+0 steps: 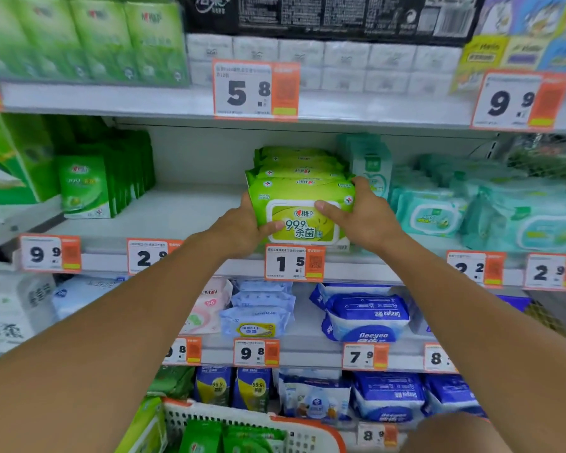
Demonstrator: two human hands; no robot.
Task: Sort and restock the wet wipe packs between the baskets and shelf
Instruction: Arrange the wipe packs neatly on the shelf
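Observation:
A lime-green wet wipe pack (pixel 299 217) with a white flip lid stands at the front of a row of like packs (pixel 296 165) on the middle shelf (pixel 177 210). My left hand (pixel 242 228) grips its left side, thumb on the front. My right hand (pixel 361 214) holds its right side and top corner, thumb across the lid. A white and orange basket (pixel 258 423) at the bottom holds several green packs (pixel 209 436).
Dark green small packs (pixel 89 191) stand at the shelf's left, teal wipe packs (pixel 438 214) at the right. Price tags (pixel 294 263) line the shelf edges. Blue wipe packs (pixel 366 318) fill the lower shelves, tissue bundles the top one.

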